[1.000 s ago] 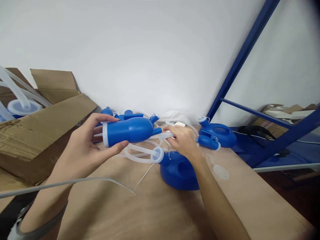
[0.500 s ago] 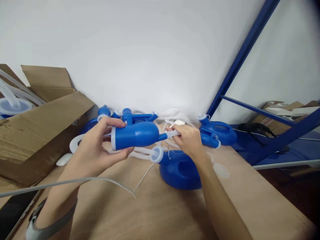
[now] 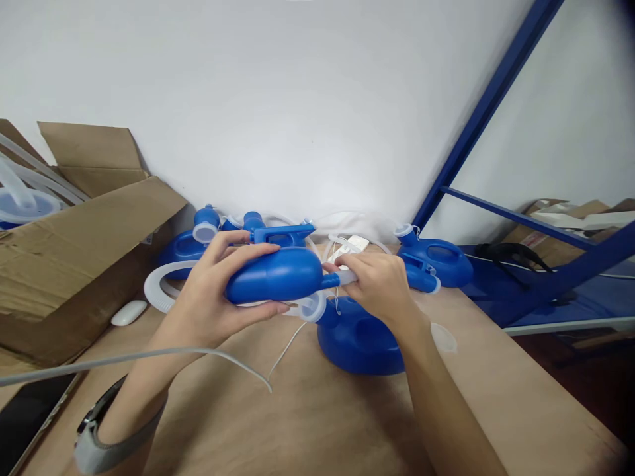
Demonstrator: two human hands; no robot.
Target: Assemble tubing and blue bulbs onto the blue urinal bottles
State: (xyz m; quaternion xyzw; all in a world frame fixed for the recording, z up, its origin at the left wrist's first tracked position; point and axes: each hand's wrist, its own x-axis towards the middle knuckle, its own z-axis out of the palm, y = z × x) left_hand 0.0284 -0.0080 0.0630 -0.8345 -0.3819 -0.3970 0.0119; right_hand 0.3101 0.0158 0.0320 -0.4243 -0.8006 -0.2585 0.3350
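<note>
My left hand (image 3: pixel 218 284) is wrapped round a blue plastic urinal cup (image 3: pixel 278 272), thumb below and fingers above. The cup lies sideways; its handle is on top and its narrow nozzle points right. Closed around a translucent tube (image 3: pixel 347 276), my right hand (image 3: pixel 374 281) keeps the tube's end at the nozzle. Whether the tube sits over the nozzle or only meets it is hard to tell. Beneath my right forearm a blue urinal bottle (image 3: pixel 357 340) rests on the table, its white-capped mouth to the left. My left palm hides the cup's wide end.
An open cardboard box (image 3: pixel 99 231) with tubes stands left, beside a white computer mouse (image 3: pixel 129 313). Blue bottles (image 3: pixel 439 263) lie along the wall, near a white power strip (image 3: pixel 350 246). A cable (image 3: pixel 218 354) crosses in front of my left forearm. Blue shelving (image 3: pixel 506 211) borders the right.
My left hand has shifted right and further over the cup, whose rim is now covered. The cup has turned slightly and moved right. My right hand and the tube have moved slightly right and down.
</note>
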